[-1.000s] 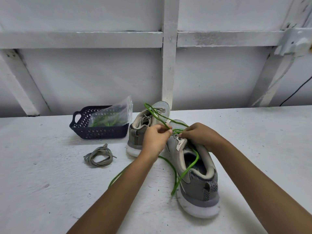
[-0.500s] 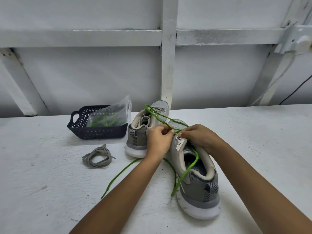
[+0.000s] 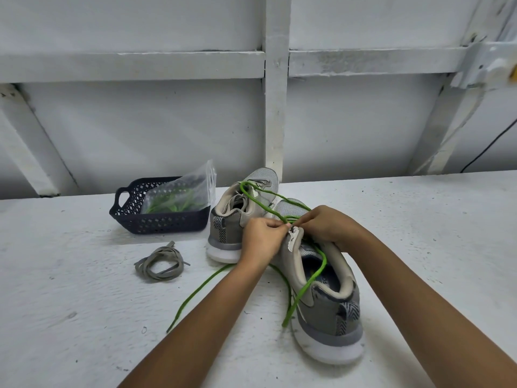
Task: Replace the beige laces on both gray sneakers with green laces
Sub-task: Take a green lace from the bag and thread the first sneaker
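Note:
Two gray sneakers stand on the white table. The near sneaker (image 3: 330, 309) points away from me, heel toward me. A green lace (image 3: 310, 281) runs through its upper eyelets, loops over the far sneaker (image 3: 237, 219), and trails onto the table on both sides. My left hand (image 3: 263, 239) pinches the lace at the near sneaker's tongue. My right hand (image 3: 327, 225) pinches the lace just across from it, fingertips almost touching. The eyelets under my hands are hidden. A coiled beige lace (image 3: 161, 266) lies on the table to the left.
A dark plastic basket (image 3: 156, 219) at the back left holds a clear bag (image 3: 181, 197) of green laces. A white framed wall (image 3: 275, 107) rises right behind the shoes. A black cable (image 3: 486, 149) hangs at the far right.
The green lace's left tail has slid left and forward across the table. Both hands stay pinched at the tongue, shifted only slightly.

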{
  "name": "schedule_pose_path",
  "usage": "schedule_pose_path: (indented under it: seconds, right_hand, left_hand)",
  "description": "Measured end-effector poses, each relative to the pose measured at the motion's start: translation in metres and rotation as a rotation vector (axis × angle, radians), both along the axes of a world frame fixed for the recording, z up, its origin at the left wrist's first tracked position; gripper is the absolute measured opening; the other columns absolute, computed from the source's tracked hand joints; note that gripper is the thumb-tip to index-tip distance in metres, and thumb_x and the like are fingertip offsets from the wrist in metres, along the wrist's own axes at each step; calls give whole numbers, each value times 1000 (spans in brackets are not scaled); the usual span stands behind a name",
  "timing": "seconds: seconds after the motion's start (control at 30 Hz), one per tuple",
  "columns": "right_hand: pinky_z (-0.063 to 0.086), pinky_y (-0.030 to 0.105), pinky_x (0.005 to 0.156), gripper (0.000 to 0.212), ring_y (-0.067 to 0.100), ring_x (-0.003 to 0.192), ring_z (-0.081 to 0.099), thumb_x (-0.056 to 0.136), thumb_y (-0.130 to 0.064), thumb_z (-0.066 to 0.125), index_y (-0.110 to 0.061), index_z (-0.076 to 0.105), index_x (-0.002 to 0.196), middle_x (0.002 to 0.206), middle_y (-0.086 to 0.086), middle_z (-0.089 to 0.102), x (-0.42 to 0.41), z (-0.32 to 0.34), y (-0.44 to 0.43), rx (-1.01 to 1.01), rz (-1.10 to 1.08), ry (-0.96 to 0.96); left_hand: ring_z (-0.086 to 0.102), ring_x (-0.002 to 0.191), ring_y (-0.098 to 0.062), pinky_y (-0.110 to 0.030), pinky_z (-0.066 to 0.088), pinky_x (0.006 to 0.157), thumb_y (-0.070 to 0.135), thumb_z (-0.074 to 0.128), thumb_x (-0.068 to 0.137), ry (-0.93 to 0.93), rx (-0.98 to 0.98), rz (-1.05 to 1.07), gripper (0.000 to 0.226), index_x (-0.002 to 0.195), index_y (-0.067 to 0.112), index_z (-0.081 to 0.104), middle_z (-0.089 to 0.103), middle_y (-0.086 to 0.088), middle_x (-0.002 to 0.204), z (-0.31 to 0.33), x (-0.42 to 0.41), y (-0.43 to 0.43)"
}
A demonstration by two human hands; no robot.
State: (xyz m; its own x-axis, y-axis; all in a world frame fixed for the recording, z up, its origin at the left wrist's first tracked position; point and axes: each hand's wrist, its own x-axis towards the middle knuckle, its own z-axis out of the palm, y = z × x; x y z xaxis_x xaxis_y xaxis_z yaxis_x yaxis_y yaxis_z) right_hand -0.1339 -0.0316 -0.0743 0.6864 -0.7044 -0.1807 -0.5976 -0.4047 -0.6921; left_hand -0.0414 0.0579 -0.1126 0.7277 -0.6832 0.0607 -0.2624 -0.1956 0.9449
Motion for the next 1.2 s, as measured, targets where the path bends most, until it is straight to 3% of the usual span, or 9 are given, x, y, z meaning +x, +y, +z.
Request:
schedule_pose_path:
  seconds: [0.23,0.33,0.4,0.47,0.7,0.87,0.97,1.07,1.2]
  right_hand:
    - [42,22,58,19,10,61,51,86,-13,57,-18,73,76,69,1,63,2,-4,1,11,-25,-10]
    - [40,25,59,19,13,60,49,87,-13,54,-13,70,75,67,5,60,1,-6,2,29,-44,-22]
    - [40,27,63,17,17,64,50,87,-12,54,-8,68,79,69,8,59,0,-7,2,46,-60,-48]
    - [40,28,62,16,19,67,50,86,-11,53,-7,68,80,73,11,60,-1,-6,2,42,-80,-58]
    - [45,27,62,16,25,76,58,85,-3,55,-2,64,72,84,18,62,-16,-2,-8,268,-233,-332]
    - [55,34,79,24,24,79,68,99,-5,40,-4,51,77,86,16,66,-26,10,-2,540,-227,-808]
    - [58,36,73,30,23,63,68,102,-10,33,-5,46,76,64,9,65,-31,19,2,722,-177,-977]
    - [55,31,53,30,13,41,44,102,-16,36,-11,41,73,55,4,46,-45,25,2,636,-164,-869]
    - [39,22,39,24,10,38,28,99,-17,43,-11,47,76,54,2,41,-82,35,-9,335,-30,-367]
  left_hand:
    - [38,64,-17,-29,31,66,29,50,97,40,84,-149,41,62,7,52,40,-11,61,1,-2,14]
    - [53,78,-17,-30,41,80,70,46,83,122,61,-228,63,77,8,56,55,-10,78,2,-14,20]
    - [50,117,-17,-38,38,104,87,47,61,100,110,-258,92,118,16,59,57,-5,122,0,-21,24]
    - [34,133,-22,-43,31,110,72,51,57,26,190,-229,99,139,19,41,39,-2,141,-2,-28,26]
    - [24,140,-24,-41,24,114,21,44,91,83,120,-75,58,147,15,30,28,-2,152,2,-52,24]
    - [38,134,-17,-38,32,112,11,38,92,133,-8,-24,55,146,18,34,40,0,148,-2,-57,24]
    - [44,130,-15,-31,34,109,8,38,96,141,-47,6,49,144,16,38,47,1,142,-1,-58,25]
    - [46,127,-14,-22,36,101,10,39,97,156,-52,19,46,143,15,39,50,2,140,0,-60,26]
    - [49,123,-14,-18,35,95,10,40,96,143,-53,43,46,142,15,41,53,2,137,-1,-60,26]
